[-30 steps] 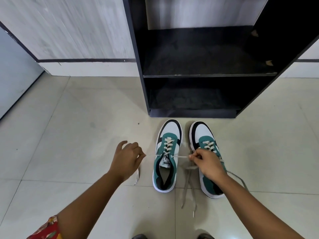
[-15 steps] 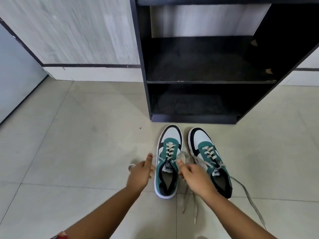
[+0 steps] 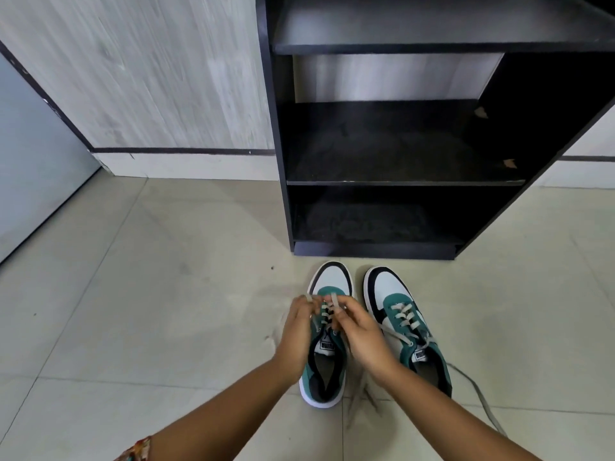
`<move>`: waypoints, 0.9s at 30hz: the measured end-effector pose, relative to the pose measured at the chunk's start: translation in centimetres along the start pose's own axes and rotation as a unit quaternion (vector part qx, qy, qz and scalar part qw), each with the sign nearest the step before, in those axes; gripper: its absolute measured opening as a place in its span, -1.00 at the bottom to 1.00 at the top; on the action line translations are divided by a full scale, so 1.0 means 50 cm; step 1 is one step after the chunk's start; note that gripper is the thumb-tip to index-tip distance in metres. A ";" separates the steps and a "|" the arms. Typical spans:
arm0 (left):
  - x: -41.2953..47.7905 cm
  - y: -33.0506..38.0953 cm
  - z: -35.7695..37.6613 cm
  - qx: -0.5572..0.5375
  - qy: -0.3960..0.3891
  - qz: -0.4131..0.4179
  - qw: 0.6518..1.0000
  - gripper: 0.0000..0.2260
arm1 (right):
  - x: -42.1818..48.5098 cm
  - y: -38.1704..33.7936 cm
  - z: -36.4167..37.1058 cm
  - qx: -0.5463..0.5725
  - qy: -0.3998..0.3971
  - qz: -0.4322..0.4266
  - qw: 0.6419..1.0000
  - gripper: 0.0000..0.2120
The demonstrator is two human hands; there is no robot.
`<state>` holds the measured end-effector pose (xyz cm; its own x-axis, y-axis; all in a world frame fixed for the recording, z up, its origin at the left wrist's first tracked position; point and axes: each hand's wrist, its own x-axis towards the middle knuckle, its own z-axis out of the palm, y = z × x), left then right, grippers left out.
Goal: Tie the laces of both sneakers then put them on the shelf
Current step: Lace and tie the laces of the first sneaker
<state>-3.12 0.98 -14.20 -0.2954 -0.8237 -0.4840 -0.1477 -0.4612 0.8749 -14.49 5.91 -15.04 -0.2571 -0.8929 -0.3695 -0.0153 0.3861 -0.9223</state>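
Observation:
Two green, white and black sneakers stand side by side on the floor, toes toward a black shelf unit. Over the left sneaker both hands meet. My left hand pinches one end of its pale lace and my right hand pinches the other, close together above the eyelets. The right sneaker lies untouched, its loose lace trailing right across the tiles. Part of the left sneaker's tongue is hidden by my hands.
The shelf unit has a low compartment and a wider middle board, both dark. A grey wood-grain wall with a white skirting stands behind. A pale door panel is at the left. Beige floor tiles spread all around.
My hands came together over the left sneaker, each now pinching a lace end. The view tilted up, showing more of the shelf.

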 end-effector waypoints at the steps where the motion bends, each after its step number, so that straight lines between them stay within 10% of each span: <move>1: -0.006 0.013 -0.004 0.025 -0.016 0.082 0.996 -0.75 | 0.000 -0.006 -0.005 -0.028 -0.032 -0.024 0.999 -0.77; 5: 0.005 0.032 -0.048 0.232 -0.111 0.288 0.923 -0.68 | 0.001 -0.041 -0.021 -0.110 -0.076 -0.085 0.987 -0.80; 15: 0.015 0.041 -0.058 0.374 -0.096 0.404 0.829 -0.80 | -0.027 -0.061 -0.041 -0.176 -0.049 -0.129 0.975 -0.93; 19: 0.011 0.039 -0.041 0.298 -0.002 0.280 0.912 -0.85 | -0.056 -0.042 -0.036 -0.201 -0.007 -0.178 0.963 -0.92; 27: 0.024 0.093 -0.027 0.408 -0.128 0.114 0.897 -0.64 | -0.030 -0.020 -0.010 -0.369 0.036 -0.196 0.908 -0.57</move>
<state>-2.90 -2.61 -10.73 -0.5965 -0.7155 -0.3636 -0.6672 0.1903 0.7202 -14.56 6.95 -13.50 -0.1546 -0.9880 0.0044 -0.7560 0.1154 -0.6443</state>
